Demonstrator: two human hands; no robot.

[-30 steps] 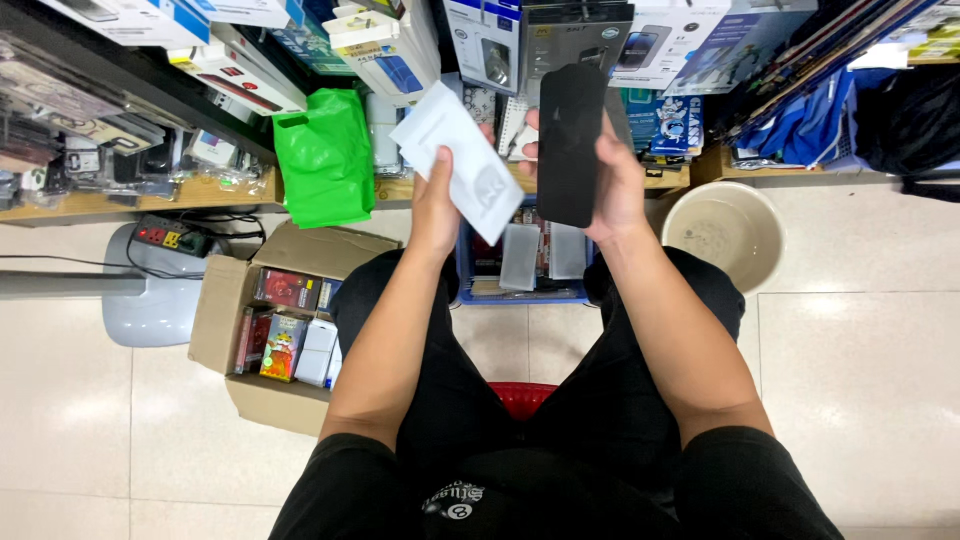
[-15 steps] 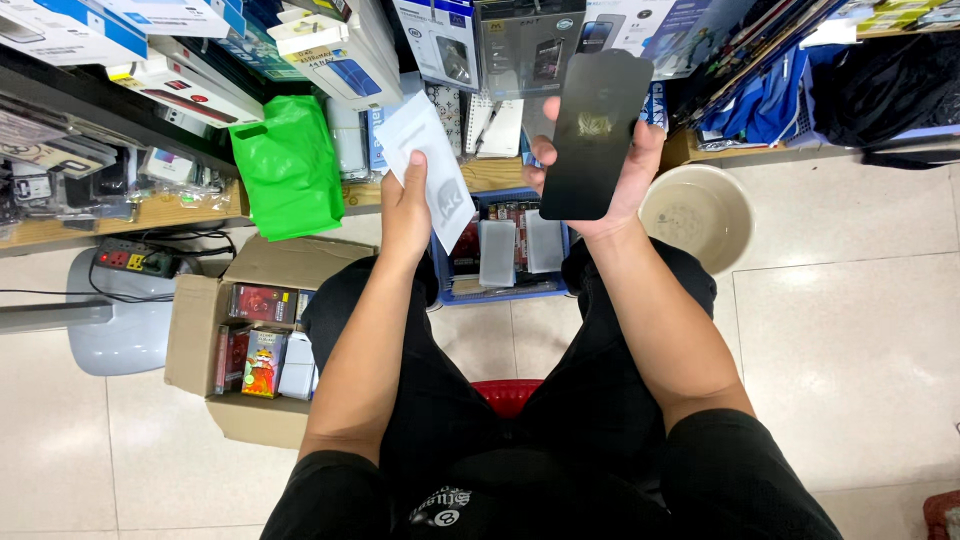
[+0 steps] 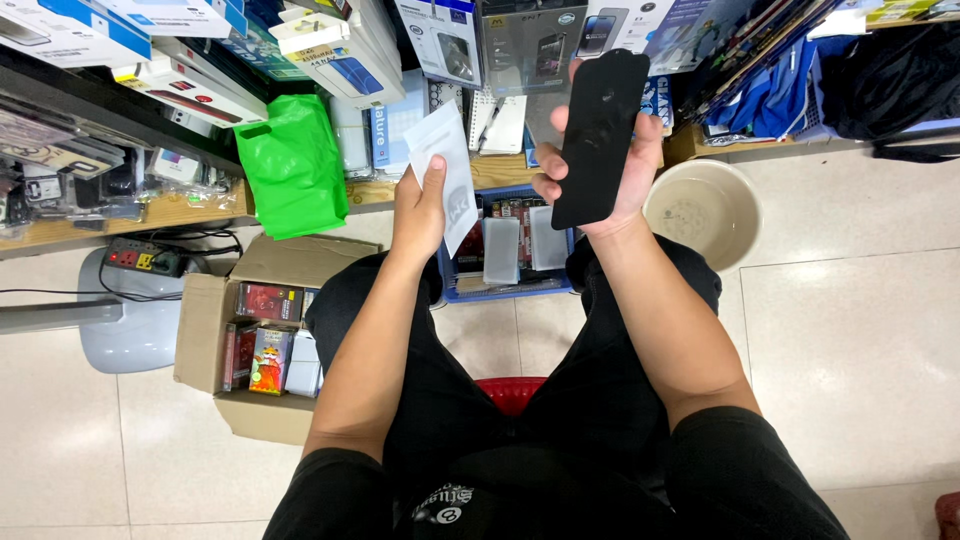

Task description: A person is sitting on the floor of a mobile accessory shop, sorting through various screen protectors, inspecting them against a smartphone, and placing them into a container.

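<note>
My left hand (image 3: pixel 418 212) holds a flat white paper sleeve (image 3: pixel 446 170) upright, thumb pressed on its front. My right hand (image 3: pixel 612 178) grips a thin black rectangular screen protector (image 3: pixel 598 140), raised above my knees with fingers wrapped behind it. The two items are held side by side, a small gap apart, in front of a crowded shelf of boxed goods. Below them sits a blue basket (image 3: pixel 508 290) with several flat packets standing in it.
A green plastic bag (image 3: pixel 292 166) hangs at the shelf edge on the left. An open cardboard box (image 3: pixel 210 320) with small colourful packs stands by my left leg. A beige round bucket (image 3: pixel 700 210) is on the tiled floor to the right. A red stool (image 3: pixel 512 390) is under me.
Both hands have drifted slightly apart and the view has shifted; the white sleeve is now held more upright. The black protector stays raised in my right hand.
</note>
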